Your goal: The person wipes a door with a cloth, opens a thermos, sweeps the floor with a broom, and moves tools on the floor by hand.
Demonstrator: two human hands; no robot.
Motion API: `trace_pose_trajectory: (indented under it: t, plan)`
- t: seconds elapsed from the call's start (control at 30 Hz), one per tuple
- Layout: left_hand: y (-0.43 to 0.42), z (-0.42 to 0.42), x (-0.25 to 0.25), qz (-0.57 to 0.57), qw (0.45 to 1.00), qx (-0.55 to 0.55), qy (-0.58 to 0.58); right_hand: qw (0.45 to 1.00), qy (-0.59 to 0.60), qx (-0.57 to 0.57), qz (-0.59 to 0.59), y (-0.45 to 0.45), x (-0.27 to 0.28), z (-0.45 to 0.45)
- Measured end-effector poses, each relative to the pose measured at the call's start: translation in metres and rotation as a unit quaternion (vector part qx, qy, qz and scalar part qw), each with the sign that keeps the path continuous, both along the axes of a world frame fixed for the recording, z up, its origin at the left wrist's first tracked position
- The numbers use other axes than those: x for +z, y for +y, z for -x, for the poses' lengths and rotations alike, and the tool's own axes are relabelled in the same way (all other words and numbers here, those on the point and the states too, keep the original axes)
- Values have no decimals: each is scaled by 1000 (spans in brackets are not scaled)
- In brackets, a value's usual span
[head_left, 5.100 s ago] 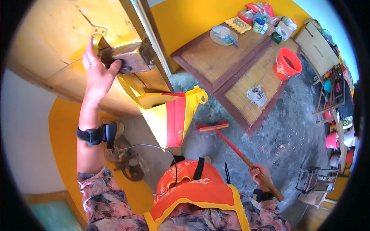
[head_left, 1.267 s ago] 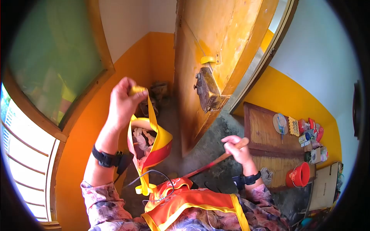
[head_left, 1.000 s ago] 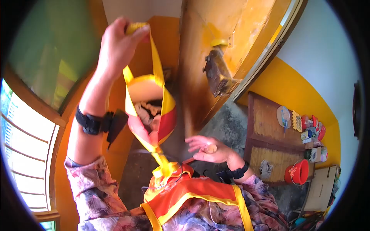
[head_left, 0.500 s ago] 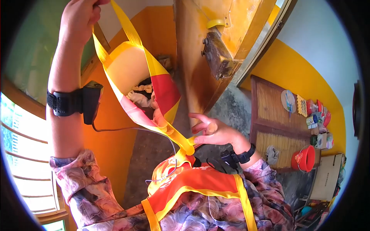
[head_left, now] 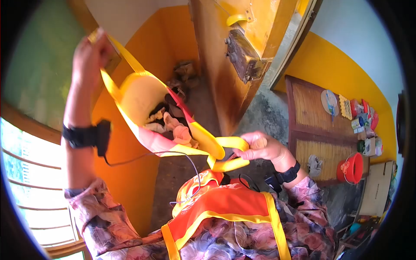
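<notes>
A yellow and red tote bag hangs stretched between my hands, its mouth facing me. Up at the left, my left hand is closed around the bag's far yellow strap. My right hand pinches the near yellow strap, which forms a loop beside the bag's rim. Inside the bag lie crumpled cloth-like items in pale pink and dark tones; their exact kind cannot be made out. An orange apron with yellow edging covers my front, below the bag.
A wooden door with a metal lock box stands ahead. On the right are a slatted wooden surface, a red bucket and several small packages. A barred window is at the left. A thin cable crosses below the bag.
My left hand has come down slightly with its strap. My right hand, its fingers spread before, now closes on the near strap and draws it right. The bag's mouth gapes wider.
</notes>
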State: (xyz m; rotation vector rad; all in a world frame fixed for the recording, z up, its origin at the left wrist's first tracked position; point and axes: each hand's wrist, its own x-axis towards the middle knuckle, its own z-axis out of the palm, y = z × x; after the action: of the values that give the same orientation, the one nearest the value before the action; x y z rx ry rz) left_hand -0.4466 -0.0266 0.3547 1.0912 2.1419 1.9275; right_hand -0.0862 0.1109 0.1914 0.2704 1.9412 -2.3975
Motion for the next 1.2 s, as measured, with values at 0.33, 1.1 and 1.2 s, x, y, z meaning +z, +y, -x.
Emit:
trace_pose_trajectory:
  t: [0.33, 1.1, 1.2]
  plan:
    - [11, -148, -200, 19, 790, -375, -486, 993, 53, -60, 88, -16, -37, 61]
    - [65, -307, -309, 430, 619, -643, -134, 315, -57, -909, -268, -209, 58, -290]
    - [85, -342, -283, 457, 522, -679, -241, 186, -57, -933, -304, -244, 68, -325]
